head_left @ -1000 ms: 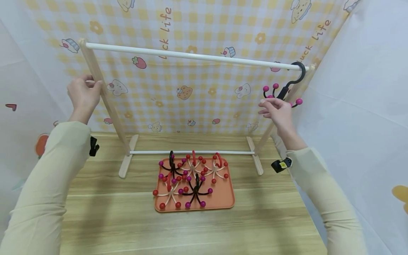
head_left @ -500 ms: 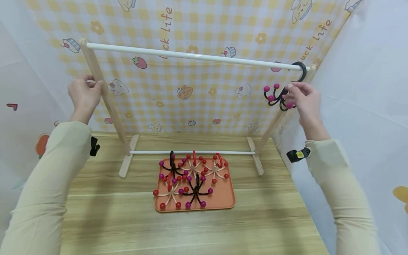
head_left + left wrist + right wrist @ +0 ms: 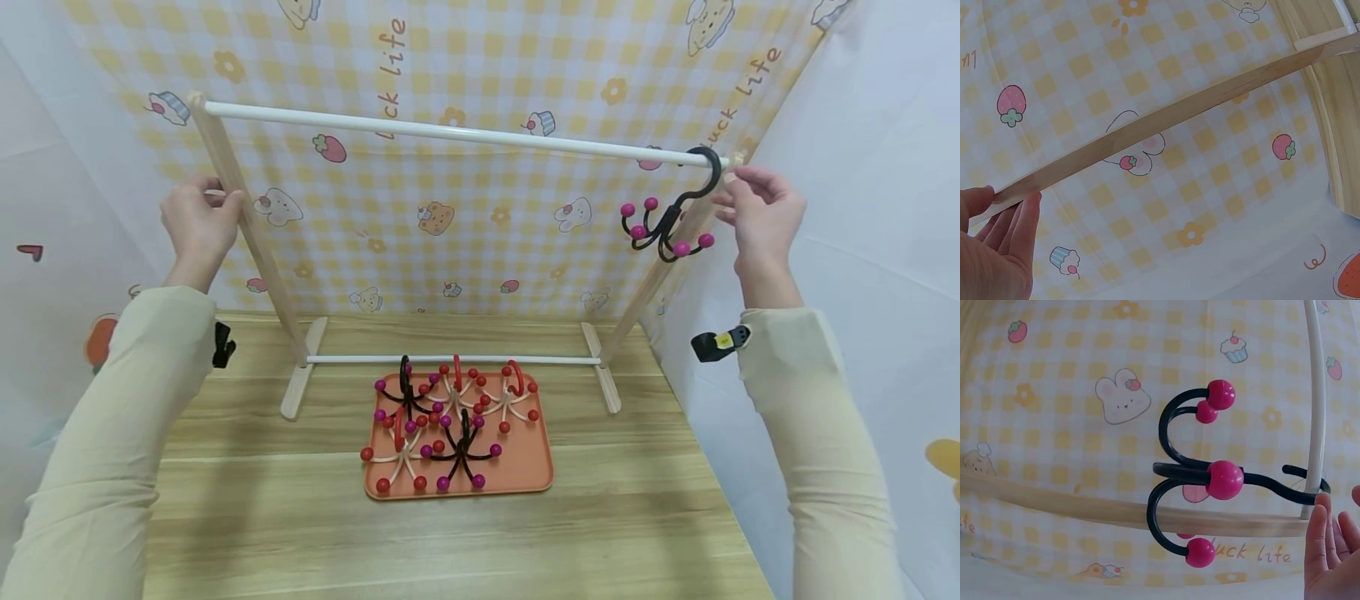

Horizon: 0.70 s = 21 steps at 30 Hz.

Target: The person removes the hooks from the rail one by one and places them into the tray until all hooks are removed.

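Just left of the right hand's fingers (image 3: 731, 198), the black hook (image 3: 671, 221).

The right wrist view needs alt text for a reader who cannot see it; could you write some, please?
A black multi-arm hook with pink ball tips hangs from a white rail, the right hand's fingertips at its top. Behind is a yellow checked cartoon backdrop.

Bright, even light, soft shadows, sharp pics, slight wide-angle edge distortion.
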Tool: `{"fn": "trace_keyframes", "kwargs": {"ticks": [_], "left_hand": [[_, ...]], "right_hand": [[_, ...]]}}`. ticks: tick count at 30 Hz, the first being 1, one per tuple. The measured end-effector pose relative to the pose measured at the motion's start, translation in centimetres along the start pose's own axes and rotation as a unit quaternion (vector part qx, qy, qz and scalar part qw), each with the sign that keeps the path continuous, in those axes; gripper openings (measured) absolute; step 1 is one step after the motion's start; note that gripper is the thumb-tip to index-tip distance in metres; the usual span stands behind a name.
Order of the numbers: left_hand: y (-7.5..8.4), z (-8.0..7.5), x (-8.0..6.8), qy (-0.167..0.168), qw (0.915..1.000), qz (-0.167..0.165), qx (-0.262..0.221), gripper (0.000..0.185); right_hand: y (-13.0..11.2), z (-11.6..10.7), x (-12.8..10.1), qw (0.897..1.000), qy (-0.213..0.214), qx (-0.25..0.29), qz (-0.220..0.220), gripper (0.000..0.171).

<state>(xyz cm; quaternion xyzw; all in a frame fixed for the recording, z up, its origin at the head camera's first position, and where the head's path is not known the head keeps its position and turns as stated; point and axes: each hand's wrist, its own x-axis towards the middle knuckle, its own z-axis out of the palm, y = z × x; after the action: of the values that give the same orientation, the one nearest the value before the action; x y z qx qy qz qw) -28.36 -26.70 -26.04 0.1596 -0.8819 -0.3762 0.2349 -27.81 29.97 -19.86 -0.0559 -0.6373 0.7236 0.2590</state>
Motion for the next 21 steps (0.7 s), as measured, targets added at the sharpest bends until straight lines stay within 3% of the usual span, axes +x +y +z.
{"fn": "trace_keyframes", "kwargs": {"ticks": [14,21], "left_hand": [[-0.1,0.0,0.1,-0.004,1.0000,0.000,0.002,0.044],[0.0,0.1,0.1,-0.006,1.0000,-0.003,0.002,0.044]], "right_hand": [[0.8,0.9,0.8,0.996,-0.042,-0.057,0.060,0.036],[0.8,1.8,1.0,0.996,-0.041,-0.056,0.058,0.022]]}}
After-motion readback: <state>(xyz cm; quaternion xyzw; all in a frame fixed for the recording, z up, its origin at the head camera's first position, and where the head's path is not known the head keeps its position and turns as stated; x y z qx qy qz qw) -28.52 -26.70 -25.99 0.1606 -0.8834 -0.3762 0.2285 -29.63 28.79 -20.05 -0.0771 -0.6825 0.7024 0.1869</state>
